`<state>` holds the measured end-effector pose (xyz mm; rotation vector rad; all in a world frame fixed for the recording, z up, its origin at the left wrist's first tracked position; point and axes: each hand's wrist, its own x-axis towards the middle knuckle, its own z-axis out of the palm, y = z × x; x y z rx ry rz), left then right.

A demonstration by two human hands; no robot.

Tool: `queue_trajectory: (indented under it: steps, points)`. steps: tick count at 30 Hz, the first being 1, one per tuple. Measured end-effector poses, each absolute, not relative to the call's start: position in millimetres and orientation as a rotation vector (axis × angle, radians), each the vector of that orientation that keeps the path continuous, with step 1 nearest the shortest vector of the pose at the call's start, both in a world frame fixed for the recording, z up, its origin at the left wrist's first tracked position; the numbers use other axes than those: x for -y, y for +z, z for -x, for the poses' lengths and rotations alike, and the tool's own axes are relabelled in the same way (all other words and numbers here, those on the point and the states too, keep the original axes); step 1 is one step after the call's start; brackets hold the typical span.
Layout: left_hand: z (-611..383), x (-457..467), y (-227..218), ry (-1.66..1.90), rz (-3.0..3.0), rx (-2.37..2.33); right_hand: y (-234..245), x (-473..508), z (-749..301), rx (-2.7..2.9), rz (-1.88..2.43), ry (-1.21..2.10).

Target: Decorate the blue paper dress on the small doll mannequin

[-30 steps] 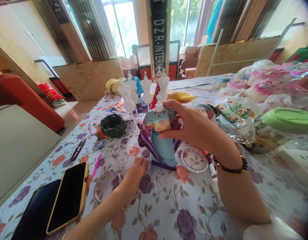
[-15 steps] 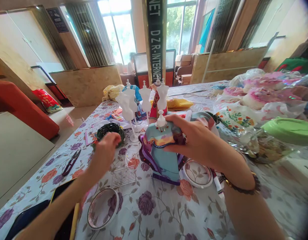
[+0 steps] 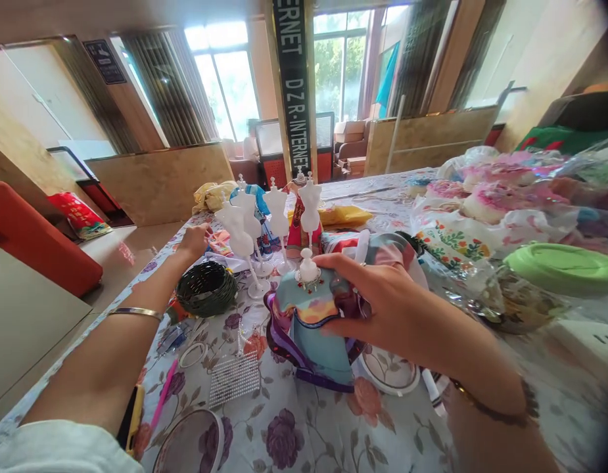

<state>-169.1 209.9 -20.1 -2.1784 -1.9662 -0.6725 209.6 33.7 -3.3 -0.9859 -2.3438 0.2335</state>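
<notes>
Flowery worktop (image 3: 333, 433): near its front, the right hand (image 3: 387, 299) half-curls its grip round a dressed mannequin (image 3: 321, 351). What the left hand (image 3: 193, 242) holds is unclear; sweeping sideways, it might topple bare mannequins (image 3: 238, 234).

The dummy (image 3: 312, 309) (white knob (image 3: 307, 255), red beads (image 3: 313, 286) at the neck) stands on the table (image 3: 249, 427) in a blue-grey, purple-edged dress (image 3: 323, 348).

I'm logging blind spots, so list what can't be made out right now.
Yellow-edged black object, head view: mostly hidden by the left forearm.
White ring, head view: cut off by the bottom edge.
Dressed mannequin, head view: one side covered by the right hand.
Left hand, head view: too small to tell what its fingers touch.
</notes>
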Motion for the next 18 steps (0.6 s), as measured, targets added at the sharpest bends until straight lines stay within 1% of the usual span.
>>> queue_trajectory:
  steps: [5, 9, 14, 18]
  points:
    - [179.3, -221.5, -30.9, -0.543, 2.15, 1.978, -2.5, -33.2, -209.5, 2.349, 0.99, 0.261]
    - [179.9, -212.2, -27.9, -0.5, 2.06, 1.965, -1.6, -34.3, -209.3, 2.351, 0.98, 0.231]
    - [168.4, -168.6, -19.7, -0.484, 1.973, 1.853, 0.7, -35.8, -211.1, 2.369, 0.993, 0.188]
    - [148.0, -115.7, -16.9, -0.415, 2.019, 1.698, 2.0, -37.0, -215.6, 2.349, 1.008, 0.239]
